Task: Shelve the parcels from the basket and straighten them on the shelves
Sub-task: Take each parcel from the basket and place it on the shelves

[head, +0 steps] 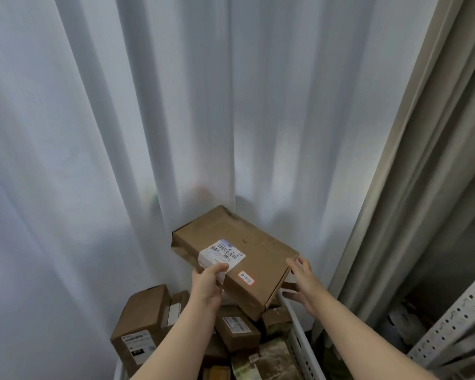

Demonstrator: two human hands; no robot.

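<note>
Two hands point(207, 287) point(305, 283) grip parcel point(247, 242), above basket point(298, 329)

- Far side, the white curtain point(148, 119) hangs right across, closing off everything behind.
- Open air in front of it, left of and above the flat box point(247, 250) held mid-scene.
- Near, parcels point(140, 319) crowd the basket point(296, 325), hardly a gap between them.
- Right, a beige curtain point(412, 174) and perforated shelf upright point(455, 325) hem that side.

Shipping label point(222, 255) on flat box point(258, 250), at left hand point(207, 287) thumb: print too small to read. Left fingers hidden under box. Basket point(299, 334) below hands cut off by bottom edge. Parcels point(140, 319) partly behind forearms. Shelf rack point(455, 325) right of right hand point(305, 283): cut by frame edge, contents dim, blurred.
</note>
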